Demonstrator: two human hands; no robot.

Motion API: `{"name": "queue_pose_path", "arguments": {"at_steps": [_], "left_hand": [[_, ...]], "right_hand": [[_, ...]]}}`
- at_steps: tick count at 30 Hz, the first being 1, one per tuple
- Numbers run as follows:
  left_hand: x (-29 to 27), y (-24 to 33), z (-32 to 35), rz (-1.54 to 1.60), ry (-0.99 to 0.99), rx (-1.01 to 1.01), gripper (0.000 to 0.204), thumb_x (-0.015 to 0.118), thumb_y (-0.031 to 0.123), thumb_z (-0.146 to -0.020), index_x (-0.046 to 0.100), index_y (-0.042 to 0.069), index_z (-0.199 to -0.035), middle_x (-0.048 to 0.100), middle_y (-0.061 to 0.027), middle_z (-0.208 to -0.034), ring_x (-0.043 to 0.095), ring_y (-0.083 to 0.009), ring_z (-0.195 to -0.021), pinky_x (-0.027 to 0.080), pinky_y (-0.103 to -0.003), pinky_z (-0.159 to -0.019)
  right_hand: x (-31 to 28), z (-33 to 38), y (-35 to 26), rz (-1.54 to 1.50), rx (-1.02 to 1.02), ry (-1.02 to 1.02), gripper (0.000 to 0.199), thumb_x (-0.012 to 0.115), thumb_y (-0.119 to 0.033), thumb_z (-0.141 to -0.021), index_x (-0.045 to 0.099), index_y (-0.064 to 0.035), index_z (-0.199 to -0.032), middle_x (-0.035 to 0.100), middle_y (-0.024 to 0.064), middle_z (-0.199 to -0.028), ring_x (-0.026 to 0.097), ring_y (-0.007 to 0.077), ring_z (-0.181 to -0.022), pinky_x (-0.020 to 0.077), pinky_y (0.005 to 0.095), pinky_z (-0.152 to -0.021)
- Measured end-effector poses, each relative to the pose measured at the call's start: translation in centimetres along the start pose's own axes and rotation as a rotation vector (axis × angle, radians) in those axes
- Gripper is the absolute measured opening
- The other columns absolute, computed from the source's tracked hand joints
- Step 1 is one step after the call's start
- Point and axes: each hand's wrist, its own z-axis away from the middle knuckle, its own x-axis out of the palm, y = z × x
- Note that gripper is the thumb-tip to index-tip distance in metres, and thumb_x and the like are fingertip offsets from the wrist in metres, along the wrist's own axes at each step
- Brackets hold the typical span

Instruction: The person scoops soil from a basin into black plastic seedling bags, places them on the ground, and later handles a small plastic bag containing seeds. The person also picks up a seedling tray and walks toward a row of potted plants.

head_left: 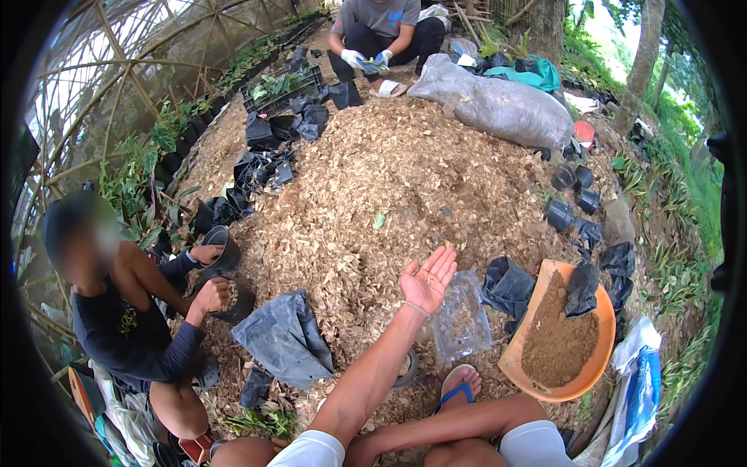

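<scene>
The mound consists of dry, rough, matt flakes resembling wood shavings. The transparent sheet is glossy, creased plastic. The orange basin appears to be smooth plastic; the soil inside is matt and granular. The black sheet is wrinkled plastic with a dull sheen. The grey sack is shiny, crinkled plastic.

From my remote feed, I take this for an outdoor plant nursery. Black pots sit at the right edge of the mulch heap; leafy plants line its left edge beside a lattice frame.
</scene>
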Motion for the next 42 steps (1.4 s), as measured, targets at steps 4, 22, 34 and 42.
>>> {"name": "queue_pose_path", "arguments": {"at_steps": [4,22,34,42], "left_hand": [[0.2,-0.6,-0.3,-0.025,0.007,-0.001,0.066,0.023,0.035,-0.107,0.044,-0.012,-0.147,0.051,-0.0269,-0.152,0.05,-0.038,-0.142,0.043,-0.05,-0.119],[0.6,-1.1,-0.6,-0.038,-0.004,-0.003,0.065,0.026,0.034,-0.106,0.045,-0.013,-0.147,0.051,-0.0276,-0.151,0.05,-0.0385,-0.142,0.044,-0.05,-0.118],[-0.2,-0.8,-0.1,-0.025,0.019,-0.014,0.064,0.027,0.034,-0.107,0.045,-0.012,-0.147,0.051,-0.0271,-0.151,0.05,-0.0381,-0.142,0.043,-0.05,-0.118],[-1.3,-1.4,-0.1,-0.039,0.045,-0.012,0.065,0.026,0.035,-0.107,0.045,-0.013,-0.147,0.05,-0.0276,-0.152,0.049,-0.0382,-0.143,0.042,-0.049,-0.119]], "right_hand": [[-0.3,0.0,0.1,0.006,0.019,-0.003,0.093,0.07,-0.061,-0.09,0.036,-0.0017,-0.154,0.039,0.0234,-0.157,0.041,0.0333,-0.144,0.0346,0.0457,-0.118],[-1.0,-0.2,0.3,0.023,0.076,0.004,0.073,0.066,-0.054,-0.094,0.048,-0.0041,-0.145,0.05,0.0203,-0.148,0.048,0.0303,-0.137,0.038,0.043,-0.113],[-1.0,0.1,0.7,0.041,0.098,0.028,0.06,0.063,-0.049,-0.097,0.056,-0.0057,-0.139,0.057,0.0183,-0.142,0.053,0.0284,-0.132,0.0403,0.0412,-0.11],[-0.9,1.7,1.2,0.068,0.171,0.094,0.053,0.061,-0.046,-0.099,0.062,-0.0067,-0.135,0.062,0.0169,-0.137,0.056,0.027,-0.128,0.0419,0.04,-0.108]]}}
